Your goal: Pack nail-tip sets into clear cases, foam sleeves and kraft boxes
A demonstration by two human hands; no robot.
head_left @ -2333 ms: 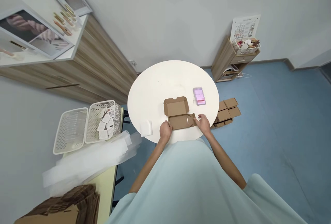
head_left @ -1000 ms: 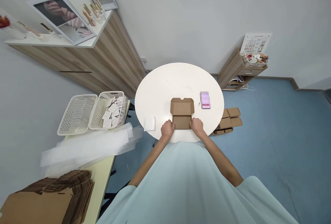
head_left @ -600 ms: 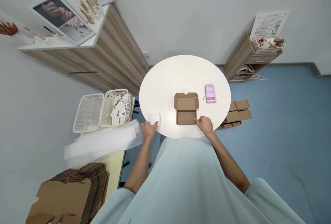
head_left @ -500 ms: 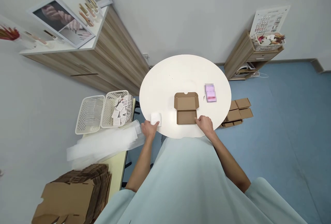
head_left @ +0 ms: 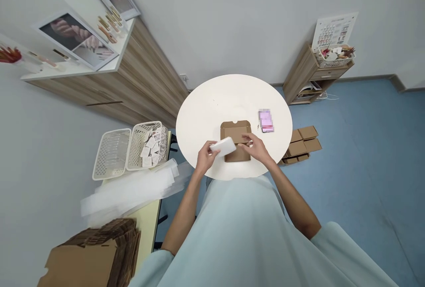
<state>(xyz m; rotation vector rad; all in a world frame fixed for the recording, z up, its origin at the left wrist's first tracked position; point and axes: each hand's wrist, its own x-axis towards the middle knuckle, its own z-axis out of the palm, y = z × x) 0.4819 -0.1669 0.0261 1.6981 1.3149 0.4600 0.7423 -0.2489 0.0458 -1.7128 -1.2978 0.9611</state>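
Note:
Between thumb and fingers my left hand [head_left: 206, 158] grips a white rectangular packet [head_left: 224, 146], tilted and held above the table; its contents cannot be made out. Under and behind it lies an unfolded-lid brown cardboard box [head_left: 236, 132], its lid standing toward the far side. My right hand [head_left: 256, 147] hovers over the box's right side, fingers apart, just right of the packet and apart from it. The hands and packet cover part of the box's inside.
The white oval table [head_left: 206, 101] also bears a pixelated pink-purple item [head_left: 266, 121]. Left stand white baskets [head_left: 111, 154], one with small cards, translucent sheets [head_left: 133, 189] and stacked flat cardboard [head_left: 83, 260]. Closed brown boxes [head_left: 300, 141] sit beyond the table's right edge.
My left hand has lifted the white packet off the table's left edge and carried it right, over the box. My right hand has let go of the box's right side and risen.

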